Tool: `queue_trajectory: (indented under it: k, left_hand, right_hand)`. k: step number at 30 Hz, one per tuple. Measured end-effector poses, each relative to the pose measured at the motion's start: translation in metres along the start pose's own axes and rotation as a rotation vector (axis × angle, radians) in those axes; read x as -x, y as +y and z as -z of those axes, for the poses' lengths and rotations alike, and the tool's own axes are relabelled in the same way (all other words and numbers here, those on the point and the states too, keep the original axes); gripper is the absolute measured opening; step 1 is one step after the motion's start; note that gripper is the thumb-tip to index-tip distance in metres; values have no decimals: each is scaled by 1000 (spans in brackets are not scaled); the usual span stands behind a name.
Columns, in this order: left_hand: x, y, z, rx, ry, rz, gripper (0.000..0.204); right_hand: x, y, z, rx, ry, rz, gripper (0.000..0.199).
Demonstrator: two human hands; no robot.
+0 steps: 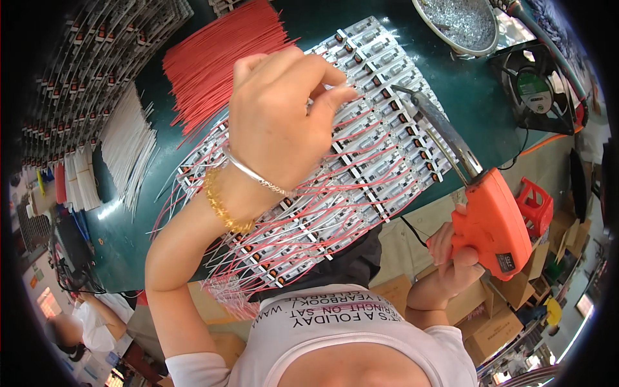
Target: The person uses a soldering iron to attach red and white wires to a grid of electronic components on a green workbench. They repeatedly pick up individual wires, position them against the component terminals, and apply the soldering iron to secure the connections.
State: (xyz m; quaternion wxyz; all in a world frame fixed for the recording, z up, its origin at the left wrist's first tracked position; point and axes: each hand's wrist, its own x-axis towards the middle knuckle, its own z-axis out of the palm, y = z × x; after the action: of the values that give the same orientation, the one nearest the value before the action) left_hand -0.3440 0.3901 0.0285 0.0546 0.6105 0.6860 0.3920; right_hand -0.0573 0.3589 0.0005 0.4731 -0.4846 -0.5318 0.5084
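My right hand (456, 261) is wrapped round the handle of an orange-red soldering gun (491, 216). Its dark metal barrel points up and left, with the thin bent tip over the far right part of a row-packed panel of small metal-and-white switch-like parts (377, 171). Over the same panel, my left hand (284, 106) has its thumb and forefinger brought together close to the parts. What lies in that pinch, if anything, is too small to make out. Red and white wires (309, 216) trail from the parts across the panel's near left side, partly hidden by my left wrist.
Bundles of red wires (222, 58) and white wires (127, 145) lie on the green table (122, 248). Stacked parts (90, 71) stand far left. A round metal dish (459, 22) and a black fan (538, 90) sit at the right. Cardboard boxes (496, 332) are below; another person (97, 322) sits lower left.
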Motion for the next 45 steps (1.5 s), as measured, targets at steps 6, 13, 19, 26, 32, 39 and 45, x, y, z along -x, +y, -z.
queue_trajectory:
  k: [6,13,19,26,32,39,45]
  left_hand:
    - [9,2,-12,-43,-135,19,13]
    - [9,1,-18,-94,-126,-20,16]
    - [10,0,-19,-104,-110,-31,16]
    - [11,0,-21,-111,-101,-36,16]
    - [11,0,-21,-94,-93,-28,16]
    - [16,6,-22,-21,-77,-60,12]
    - [14,9,-20,-49,-137,-30,12]
  right_hand:
    - [0,-16,-15,75,-53,-31,79]
    - [4,0,0,139,-108,-1,74]
    - [2,-1,0,176,-155,48,75]
    - [1,-14,-14,62,-74,-14,77]
    - [0,-25,-17,45,-147,-25,78]
    - [4,-18,-7,24,-156,1,74]
    - [11,-6,6,15,-140,-49,72]
